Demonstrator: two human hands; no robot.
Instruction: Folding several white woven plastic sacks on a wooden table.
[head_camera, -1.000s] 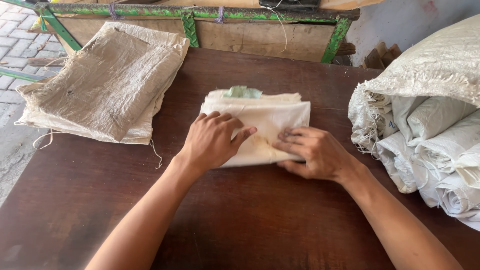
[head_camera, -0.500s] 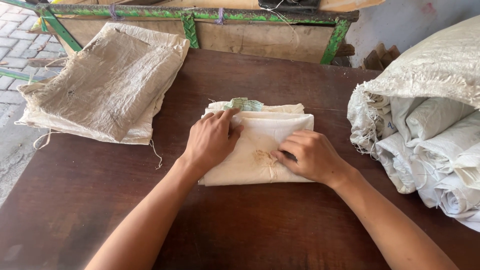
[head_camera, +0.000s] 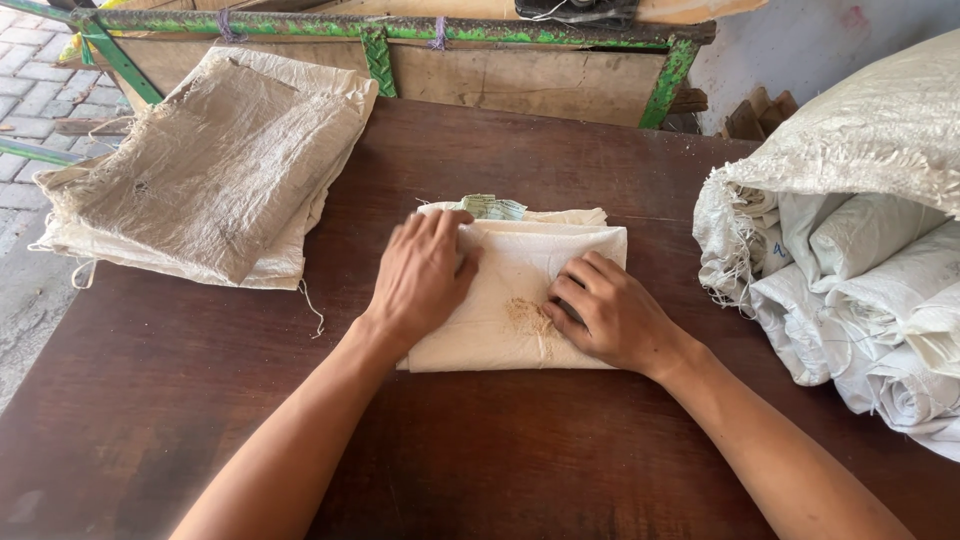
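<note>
**One sack folded small, a flat stack waiting, a heap of rolls done**

The dark brown wooden surface (head_camera: 480, 160) fills most of the picture. It holds three lots of sacks.

The biggest lot is at the right edge of the frame: a heap of rolled white woven sacks (head_camera: 860, 290), with one loose sack draped over the top. These look finished, rolled up tight and piled one on another.

Next in size is the stack of flat tan woven sacks (head_camera: 210, 170) in the upper left of the frame. They lie spread out, not folded at all, with loose threads hanging off one corner. These look like the ones left to do.

In the middle of the frame lies the folded cream woven sack (head_camera: 510, 300). It is already folded into a small, neat rectangle with several layers. A brown rubbed patch shows on its top, and a bit of green print peeks out at its far edge. It is not rolled like the ones on the right, so it seems to be about halfway done.

The left hand (head_camera: 425, 275) lies flat and open on the left part of this sack, fingers spread, pressing down. The right hand (head_camera: 610, 315) rests on the right part, fingers bent and fingertips pushing into the cloth near the brown patch. Neither hand grips anything; both just press the sack flat.

Behind the surface, along the top of the frame, runs a green painted wooden frame (head_camera: 380, 40).
</note>
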